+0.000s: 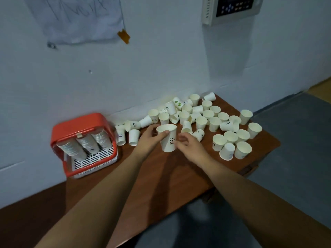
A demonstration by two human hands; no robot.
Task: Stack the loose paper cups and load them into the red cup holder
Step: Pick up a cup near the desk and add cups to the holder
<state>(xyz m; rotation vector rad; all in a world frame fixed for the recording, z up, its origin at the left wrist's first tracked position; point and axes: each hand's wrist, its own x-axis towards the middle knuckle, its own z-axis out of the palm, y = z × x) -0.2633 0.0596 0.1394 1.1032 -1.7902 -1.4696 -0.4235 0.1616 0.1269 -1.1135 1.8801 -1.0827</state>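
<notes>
One cup (168, 140) is upright, mouth up, between both hands. The left hand (148, 138) has its fingers (163, 134) curled round the cup's upper wall, thumb just under the rim, gripping it. The right hand (188, 145) sits just right of the cup, fingers loosely curled and holding nothing; whether they touch it I cannot tell. Loose cups (215, 122) crowd the desk (161, 176) behind and right of the cup, nearer the right hand. The holder (82, 122) stands well left of the cup with three leaning stacks (86, 144) inside, on the left hand's side.
</notes>
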